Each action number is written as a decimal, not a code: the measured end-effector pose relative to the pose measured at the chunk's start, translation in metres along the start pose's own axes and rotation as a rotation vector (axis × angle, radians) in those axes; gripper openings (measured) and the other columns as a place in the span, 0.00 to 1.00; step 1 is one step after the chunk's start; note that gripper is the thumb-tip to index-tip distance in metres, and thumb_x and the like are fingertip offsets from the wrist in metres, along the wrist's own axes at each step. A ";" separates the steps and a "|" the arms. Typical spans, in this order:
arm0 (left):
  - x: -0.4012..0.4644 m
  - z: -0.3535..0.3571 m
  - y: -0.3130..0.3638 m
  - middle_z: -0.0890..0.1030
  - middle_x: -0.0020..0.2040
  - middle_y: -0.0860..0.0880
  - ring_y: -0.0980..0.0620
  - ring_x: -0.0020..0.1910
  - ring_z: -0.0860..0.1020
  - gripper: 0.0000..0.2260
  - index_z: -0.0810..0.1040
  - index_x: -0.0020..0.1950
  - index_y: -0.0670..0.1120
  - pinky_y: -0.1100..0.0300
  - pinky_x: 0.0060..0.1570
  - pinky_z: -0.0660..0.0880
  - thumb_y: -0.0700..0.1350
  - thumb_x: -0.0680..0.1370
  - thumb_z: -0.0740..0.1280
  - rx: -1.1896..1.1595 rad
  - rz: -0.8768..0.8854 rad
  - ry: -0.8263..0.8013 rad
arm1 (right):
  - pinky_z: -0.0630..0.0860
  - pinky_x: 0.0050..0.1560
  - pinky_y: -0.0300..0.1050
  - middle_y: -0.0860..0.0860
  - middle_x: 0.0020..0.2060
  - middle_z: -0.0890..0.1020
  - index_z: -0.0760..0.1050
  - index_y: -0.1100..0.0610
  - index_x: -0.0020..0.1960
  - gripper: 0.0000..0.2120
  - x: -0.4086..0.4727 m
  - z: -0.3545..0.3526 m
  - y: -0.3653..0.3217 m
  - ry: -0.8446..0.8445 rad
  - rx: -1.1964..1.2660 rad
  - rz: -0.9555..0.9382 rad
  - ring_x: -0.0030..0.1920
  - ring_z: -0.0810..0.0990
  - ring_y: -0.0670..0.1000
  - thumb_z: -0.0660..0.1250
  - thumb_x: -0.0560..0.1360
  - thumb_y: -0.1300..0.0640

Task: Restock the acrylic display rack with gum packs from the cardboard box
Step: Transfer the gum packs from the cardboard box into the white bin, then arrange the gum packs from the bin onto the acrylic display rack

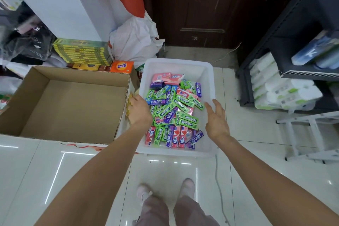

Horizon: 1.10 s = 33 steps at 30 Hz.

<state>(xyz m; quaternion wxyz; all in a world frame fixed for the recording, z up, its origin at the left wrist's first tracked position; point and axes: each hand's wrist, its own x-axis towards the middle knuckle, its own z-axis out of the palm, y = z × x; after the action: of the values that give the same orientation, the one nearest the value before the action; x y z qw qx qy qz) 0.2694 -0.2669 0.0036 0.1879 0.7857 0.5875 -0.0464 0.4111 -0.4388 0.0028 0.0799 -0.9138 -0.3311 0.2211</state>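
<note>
A white plastic bin (207, 71) stands on the floor, filled with several gum packs (174, 110) in green, purple, pink and blue wrappers. To its left sits an open cardboard box (73, 104) with nothing visible inside. My left hand (139, 110) is at the bin's left rim, its fingers curled down over the edge between bin and box. My right hand (216, 117) hovers over the bin's right rim with spread, relaxed fingers and holds nothing. No acrylic rack is in view.
Stacked yellow-green cartons (82, 51) and an orange box (122, 66) stand behind the cardboard box, beside a white plastic bag (134, 42). A dark shelf (286, 55) with paper rolls is at the right, a white metal frame (308, 134) below it. My feet (165, 189) stand on glossy tiles.
</note>
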 end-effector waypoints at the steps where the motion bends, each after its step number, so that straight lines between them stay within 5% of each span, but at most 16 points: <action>1: 0.001 0.001 0.000 0.62 0.70 0.36 0.39 0.66 0.68 0.31 0.56 0.71 0.35 0.51 0.62 0.69 0.32 0.73 0.67 0.006 0.002 0.004 | 0.72 0.58 0.42 0.51 0.76 0.43 0.47 0.52 0.77 0.42 0.002 -0.001 0.001 -0.009 0.004 -0.001 0.75 0.48 0.52 0.63 0.71 0.74; 7: 0.010 0.000 0.000 0.62 0.70 0.39 0.41 0.67 0.68 0.35 0.54 0.72 0.39 0.52 0.62 0.70 0.34 0.72 0.70 -0.004 -0.010 -0.031 | 0.69 0.63 0.43 0.56 0.76 0.44 0.36 0.59 0.76 0.43 0.015 -0.002 0.003 -0.061 0.062 0.036 0.75 0.54 0.55 0.60 0.73 0.74; 9: 0.015 -0.003 0.000 0.62 0.70 0.38 0.40 0.67 0.67 0.34 0.54 0.73 0.40 0.49 0.63 0.68 0.34 0.73 0.69 -0.055 -0.020 -0.054 | 0.73 0.53 0.45 0.59 0.73 0.52 0.37 0.59 0.76 0.41 0.022 -0.004 0.003 -0.073 0.082 0.059 0.62 0.71 0.58 0.59 0.74 0.73; 11: 0.022 -0.006 -0.001 0.64 0.68 0.38 0.40 0.66 0.68 0.32 0.56 0.73 0.42 0.48 0.62 0.69 0.34 0.74 0.68 -0.110 -0.014 -0.069 | 0.72 0.41 0.45 0.61 0.66 0.63 0.38 0.57 0.77 0.38 0.030 -0.006 0.003 -0.064 0.126 0.094 0.43 0.74 0.55 0.58 0.77 0.69; 12: 0.025 -0.008 -0.001 0.65 0.67 0.38 0.40 0.64 0.70 0.32 0.57 0.73 0.43 0.49 0.60 0.70 0.34 0.74 0.68 -0.134 -0.007 -0.073 | 0.72 0.41 0.46 0.62 0.62 0.66 0.39 0.55 0.77 0.36 0.034 -0.008 0.003 -0.056 0.147 0.109 0.41 0.73 0.54 0.58 0.78 0.67; 16: 0.035 -0.014 -0.002 0.66 0.65 0.38 0.39 0.59 0.73 0.32 0.56 0.75 0.45 0.49 0.57 0.72 0.30 0.74 0.63 -0.232 0.030 -0.090 | 0.74 0.44 0.50 0.62 0.57 0.72 0.41 0.51 0.77 0.33 0.046 -0.012 0.001 -0.016 0.166 0.146 0.47 0.75 0.58 0.57 0.80 0.61; 22: 0.047 -0.019 -0.012 0.64 0.66 0.41 0.43 0.55 0.73 0.37 0.47 0.78 0.49 0.52 0.56 0.71 0.35 0.76 0.65 -0.125 0.204 -0.170 | 0.68 0.36 0.45 0.60 0.56 0.71 0.41 0.50 0.77 0.36 0.056 -0.014 -0.008 -0.019 0.086 0.194 0.38 0.71 0.53 0.59 0.78 0.63; 33: 0.050 -0.028 -0.006 0.67 0.63 0.40 0.47 0.46 0.72 0.38 0.50 0.77 0.52 0.52 0.54 0.73 0.34 0.75 0.67 -0.192 0.166 -0.191 | 0.68 0.37 0.45 0.59 0.54 0.72 0.41 0.50 0.77 0.37 0.056 -0.026 -0.010 -0.022 0.060 0.195 0.40 0.70 0.53 0.60 0.77 0.64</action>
<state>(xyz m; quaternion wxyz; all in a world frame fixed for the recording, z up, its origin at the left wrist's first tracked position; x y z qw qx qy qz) 0.2744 -0.2107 0.0129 0.3204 0.8020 0.5017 -0.0489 0.4557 -0.3954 0.0091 0.0817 -0.9365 -0.2345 0.2475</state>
